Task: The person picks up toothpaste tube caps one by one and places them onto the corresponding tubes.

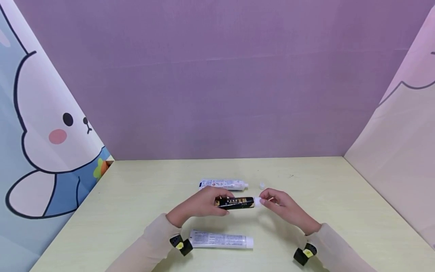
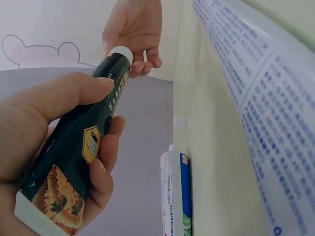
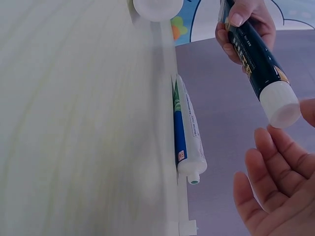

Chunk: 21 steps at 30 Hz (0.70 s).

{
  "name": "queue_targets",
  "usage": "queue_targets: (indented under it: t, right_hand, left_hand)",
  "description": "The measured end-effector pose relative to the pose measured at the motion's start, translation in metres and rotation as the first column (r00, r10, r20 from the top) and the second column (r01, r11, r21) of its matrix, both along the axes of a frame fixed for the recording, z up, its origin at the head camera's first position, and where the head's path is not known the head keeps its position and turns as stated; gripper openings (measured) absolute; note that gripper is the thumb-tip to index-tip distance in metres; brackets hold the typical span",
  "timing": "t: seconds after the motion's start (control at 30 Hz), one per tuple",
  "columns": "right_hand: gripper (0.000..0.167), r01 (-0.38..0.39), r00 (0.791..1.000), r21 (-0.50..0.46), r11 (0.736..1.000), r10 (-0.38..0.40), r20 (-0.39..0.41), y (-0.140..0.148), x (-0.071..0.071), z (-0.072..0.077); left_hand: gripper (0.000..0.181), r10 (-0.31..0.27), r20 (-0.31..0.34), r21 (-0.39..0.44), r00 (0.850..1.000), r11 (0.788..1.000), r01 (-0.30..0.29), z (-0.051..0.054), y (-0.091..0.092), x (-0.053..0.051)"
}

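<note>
Front tube (image 1: 217,239): flat on the table (image 1: 136,181), 7 o'clock from the black tube (image 1: 235,203); capped.
Black tube: raised above the table, between the hands; white cap (image 1: 257,202) at its 3 o'clock end.
Rear tube (image 1: 224,184): 11 o'clock; nozzle bare.
Loose cap (image 1: 262,186): on the table, 2 o'clock.
Progress (judged): partial; one tube uncapped, two still capped.
Left hand (image 1: 205,202): 9 o'clock; grip wrapped around the black tube.
Right hand (image 1: 283,206): 3 o'clock; grip narrow, fingertips at the white cap; firm contact cannot be told.

Soft, even light — faint shadows (image 1: 280,227)
</note>
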State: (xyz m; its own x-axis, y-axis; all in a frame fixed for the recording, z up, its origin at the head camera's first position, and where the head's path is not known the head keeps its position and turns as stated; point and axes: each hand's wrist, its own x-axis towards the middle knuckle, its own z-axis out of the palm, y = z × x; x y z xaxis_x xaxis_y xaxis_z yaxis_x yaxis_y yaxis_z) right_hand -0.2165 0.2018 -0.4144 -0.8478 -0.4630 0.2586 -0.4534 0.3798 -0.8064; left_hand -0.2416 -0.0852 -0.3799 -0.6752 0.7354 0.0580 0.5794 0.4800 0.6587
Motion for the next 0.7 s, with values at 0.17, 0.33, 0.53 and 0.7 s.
queue_targets:
  t: [0.17,0.33,0.53,0.7]
  right_hand:
    - [0.015,-0.014,1.0,-0.02,1.0,0.015,0.02,-0.0002,0.0014,0.0007]
    - [0.017,-0.033,0.998,-0.028,0.999,0.035,0.048,-0.001,0.0031,0.0032]
    - [0.021,-0.055,0.996,-0.033,0.998,0.057,0.064,-0.0012,0.0047,0.005]
    - [0.023,-0.082,0.995,-0.052,0.995,0.085,0.059,-0.0014,0.0044,0.0043]
  left_hand:
    - [0.036,-0.002,-0.019,-0.011,1.0,1.0,0.002,0.002,0.0004,0.0018]
    - [0.037,-0.003,-0.033,-0.013,0.999,1.0,0.003,0.0034,0.0005,0.0033]
    - [0.037,-0.012,-0.034,-0.007,0.999,1.0,0.012,0.0034,0.0006,0.0036]
    - [0.037,-0.015,-0.033,-0.008,0.999,1.0,0.014,0.0032,0.0005,0.0038]
